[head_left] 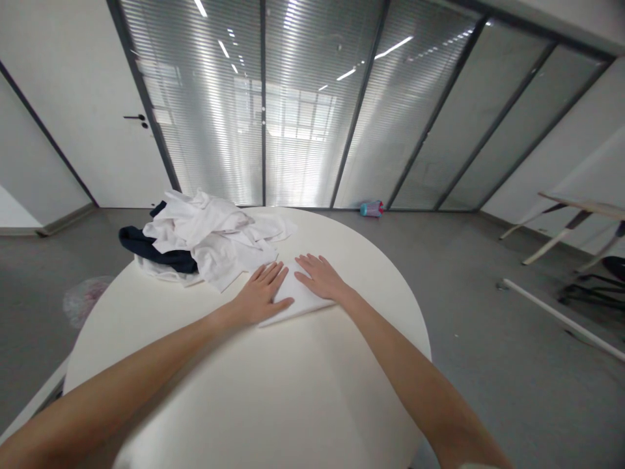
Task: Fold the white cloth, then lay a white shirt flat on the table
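White paint covers the door [92,98] at our far left, with a dark handle [134,118] on it. Below, on the floor [29,286], we see a clear plastic bag [81,303] just beyond the edge of our round desk [273,391]; we cannot make out what is inside.

On the left part of the desk lies a loose heap of white clothes [215,225], with dark blue cloth [159,253] sticking out from its left side. Just right of the heap's near end comes our left hand [261,293], open and palm down, its thumb stretched right across the cloth beneath it.

That folded white cloth [301,299] rests flat on the desk between and under our hands, to the right of the left hand and to the left of the right one. Its near edge slants, the right end a little farther from us than the left. Our fingers cover both sides, so we cannot tell which way its long axis runs. Neither hand is clearly nearer, as both touch it; the left reaches closer to its near left corner.

Our right hand [319,277] lies open and flat over its right side, fingers angled inward, gripping nothing. Farther right, a pink and blue container [374,208] sits on the floor by the glass wall [303,163], and a wooden table [593,206] stands well apart.
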A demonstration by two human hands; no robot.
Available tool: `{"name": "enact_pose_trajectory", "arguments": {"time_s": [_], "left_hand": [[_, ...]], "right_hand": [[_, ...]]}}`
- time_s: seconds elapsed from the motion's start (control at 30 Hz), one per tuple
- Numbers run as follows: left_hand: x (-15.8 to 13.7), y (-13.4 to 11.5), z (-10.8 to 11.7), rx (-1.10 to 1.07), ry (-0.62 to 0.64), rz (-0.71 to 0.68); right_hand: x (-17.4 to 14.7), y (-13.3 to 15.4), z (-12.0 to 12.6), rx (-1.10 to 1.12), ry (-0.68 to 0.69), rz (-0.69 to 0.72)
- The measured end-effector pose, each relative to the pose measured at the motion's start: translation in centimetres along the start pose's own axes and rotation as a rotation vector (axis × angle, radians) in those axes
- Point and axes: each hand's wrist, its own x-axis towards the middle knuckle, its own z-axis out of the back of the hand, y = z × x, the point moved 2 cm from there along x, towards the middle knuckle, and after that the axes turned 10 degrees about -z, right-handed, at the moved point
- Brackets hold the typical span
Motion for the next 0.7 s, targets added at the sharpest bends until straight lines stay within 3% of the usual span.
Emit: {"name": "enact_pose_trajectory", "arguments": {"time_s": [0.27, 0.7], "left_hand": [[-0.8, 0.0, 0.8, -0.018, 0.000, -0.031], [-1.0, 0.6, 0.5, 0.015, 0.059, 0.052]], "right_hand": [[0.2, -1.5, -0.5, 0.079, -0.028, -0.025], [0.1, -1.8, -0.6, 0.046, -0.026, -0.059]]}}
